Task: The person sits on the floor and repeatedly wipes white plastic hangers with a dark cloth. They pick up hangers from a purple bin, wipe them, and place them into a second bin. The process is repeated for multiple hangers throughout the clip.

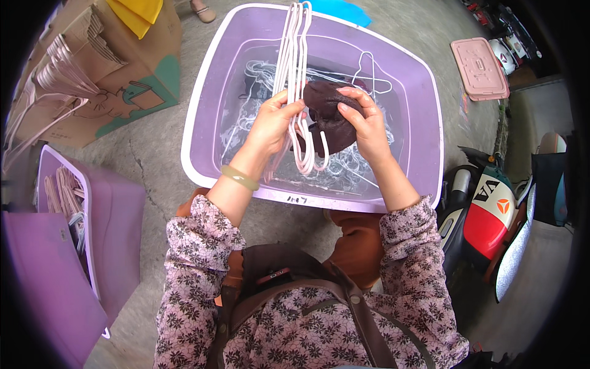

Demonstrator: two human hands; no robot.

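Note:
Over a large purple tub [201,117], my left hand [270,123] is closed around a bundle of pale pinkish-white clothes hangers [298,49]. The hangers run lengthwise over the tub, with their hooks toward me. My right hand [372,132] grips a crumpled dark brown cloth [329,101], which lies against the right side of the bundle; its fingers are curled over the cloth's far edge. Water stands in the tub below. A tangle of white wire hangers [261,71] lies in it, partly hidden by my hands, the bundle and the cloth.
At the left stand a cardboard box [144,74] with pale hangers hung at its side and a purple bin [120,215] holding more hangers. A pink lid [479,67] lies at the far right. A red and white scooter [491,215] stands close on the right.

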